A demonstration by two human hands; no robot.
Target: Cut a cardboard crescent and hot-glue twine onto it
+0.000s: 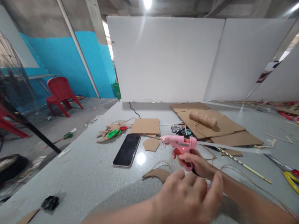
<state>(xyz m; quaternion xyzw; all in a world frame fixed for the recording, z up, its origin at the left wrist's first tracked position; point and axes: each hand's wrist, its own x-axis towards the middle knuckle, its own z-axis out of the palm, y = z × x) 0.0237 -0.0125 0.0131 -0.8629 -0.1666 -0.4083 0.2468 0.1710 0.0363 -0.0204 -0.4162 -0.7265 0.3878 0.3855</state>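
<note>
My right hand (pixel 195 161) is wrapped round the handle of a pink glue gun (pixel 178 143), whose nozzle points left and whose small orange light glows. A clear glue stick (pixel 226 146) sticks out of its back. In front of it, nearer the camera, my left hand (pixel 188 198) is blurred, its fingers curled; whether it holds anything is hidden. A curved cardboard piece (pixel 157 174) with twine lies just beyond my left hand. Left of the nozzle are a small cardboard piece (pixel 151 144) and a black phone (pixel 127 150).
A twine roll (pixel 203 119) rests on cardboard sheets (pixel 233 133) at the back right. Scissors (pixel 297 180) and a patterned pencil (pixel 245 165) lie right. A decorated cutout (pixel 112 132), a cardboard square (pixel 145 126) and a black crumpled item (pixel 50 203) are left.
</note>
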